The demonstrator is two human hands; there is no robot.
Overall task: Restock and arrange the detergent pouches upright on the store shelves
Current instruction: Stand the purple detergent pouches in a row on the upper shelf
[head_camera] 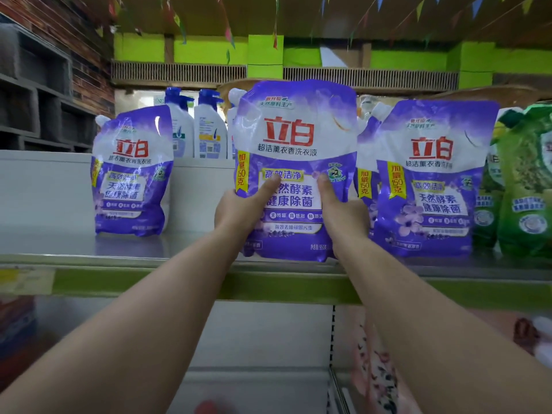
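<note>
A purple and white detergent pouch [295, 138] stands upright at the middle of the top shelf [134, 249], its base near the front edge. My left hand [242, 209] grips its left side with the thumb across the front label. My right hand [340, 210] grips its right side the same way. Another purple pouch [131, 171] stands upright to the left, apart from the held one. A third purple pouch [433, 177] stands to the right, with one more partly hidden behind it [366, 174].
Green pouches [525, 186] crowd the shelf's right end. White pump bottles [209, 130] stand behind, on the far side. A green price strip [283, 286] runs along the shelf front. Below is another shelf with blurred goods.
</note>
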